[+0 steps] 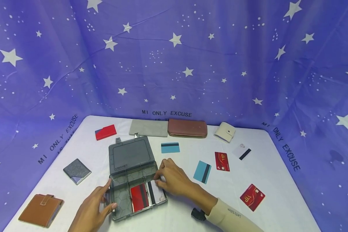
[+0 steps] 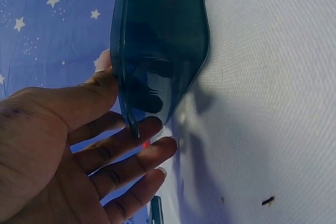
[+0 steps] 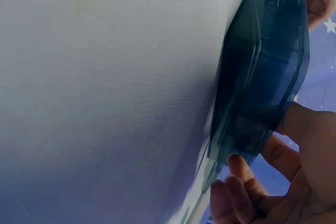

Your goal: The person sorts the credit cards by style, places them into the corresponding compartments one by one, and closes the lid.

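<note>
A grey see-through plastic case (image 1: 121,203) stands with its lid swung back, divided into compartments. Inside its front row lie a red card (image 1: 139,197) with a dark stripe and, to the right, a white card (image 1: 156,193) with a black stripe. My left hand (image 1: 94,206) holds the case's left side, thumb over the rim and fingers along the outer wall (image 2: 168,77). My right hand (image 1: 172,177) reaches over the right rim, thumb and forefinger pinching at the white card's upper corner. In the right wrist view, the case wall (image 3: 262,77) hides those fingertips.
Blue cards (image 1: 170,147), red VIP cards (image 1: 222,161) and another white card (image 1: 243,151) lie to the right. Along the back are a red card holder (image 1: 105,132), grey wallet (image 1: 149,128), brown purse (image 1: 187,128) and cream wallet (image 1: 225,132). Leftward lie a grey holder (image 1: 77,171) and brown wallet (image 1: 41,210).
</note>
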Demonstrator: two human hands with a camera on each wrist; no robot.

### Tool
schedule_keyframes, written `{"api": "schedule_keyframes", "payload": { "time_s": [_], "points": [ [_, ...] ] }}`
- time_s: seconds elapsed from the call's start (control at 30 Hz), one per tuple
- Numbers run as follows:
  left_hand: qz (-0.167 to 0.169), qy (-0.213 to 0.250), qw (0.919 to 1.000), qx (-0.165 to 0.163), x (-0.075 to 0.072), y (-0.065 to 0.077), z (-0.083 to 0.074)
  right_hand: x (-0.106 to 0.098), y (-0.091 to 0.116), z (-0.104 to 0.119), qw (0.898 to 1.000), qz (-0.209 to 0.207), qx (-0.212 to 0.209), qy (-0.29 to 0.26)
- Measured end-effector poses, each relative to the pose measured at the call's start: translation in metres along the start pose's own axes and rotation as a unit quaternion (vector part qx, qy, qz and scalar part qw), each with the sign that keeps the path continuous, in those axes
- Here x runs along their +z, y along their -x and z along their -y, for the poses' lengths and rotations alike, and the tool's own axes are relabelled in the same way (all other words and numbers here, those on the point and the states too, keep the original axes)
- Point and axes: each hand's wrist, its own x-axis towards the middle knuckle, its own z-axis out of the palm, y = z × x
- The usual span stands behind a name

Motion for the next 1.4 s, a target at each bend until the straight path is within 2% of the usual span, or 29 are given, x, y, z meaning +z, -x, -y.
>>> {"api": "schedule_keyframes", "payload": {
  "time_s": [0.1,0.17,0.27,0.4,0.57,0.7,0.93,1.1,1.4],
  "points": [
    [0.0,-0.001,1.0,0.0,0.0,0.0,0.0,0.0,0.0,-0.003,1.0,0.016,0.002,-0.015],
    [0.001,-0.001,1.0,-0.001,0.0,0.0,-0.001,-0.001,-0.002,-0.006,0.999,0.013,0.0,-0.035],
    [0.002,-0.002,1.0,-0.002,-0.001,-0.001,-0.001,-0.003,-0.007,-0.014,0.996,-0.004,0.0,-0.088],
    [0.003,-0.003,1.0,-0.003,0.0,-0.001,0.0,-0.008,-0.019,-0.028,0.986,-0.039,0.003,-0.162],
    [0.0,-0.003,1.0,-0.003,0.0,-0.001,0.0,-0.011,-0.038,-0.05,0.979,-0.061,0.021,-0.192],
    [-0.001,-0.002,1.0,-0.003,0.001,-0.001,-0.001,-0.011,-0.053,-0.069,0.98,-0.062,0.049,-0.181],
    [0.013,-0.005,0.9998,-0.011,0.001,-0.001,-0.002,-0.006,-0.072,-0.089,0.989,-0.051,0.096,-0.104],
    [0.014,-0.004,0.9998,-0.011,0.002,0.0,-0.001,-0.005,-0.081,-0.092,0.99,-0.036,0.119,-0.06],
    [0.003,0.0,0.9999,-0.011,0.001,0.0,-0.003,-0.008,-0.086,-0.088,0.985,-0.013,0.162,-0.051]
  ]
}}
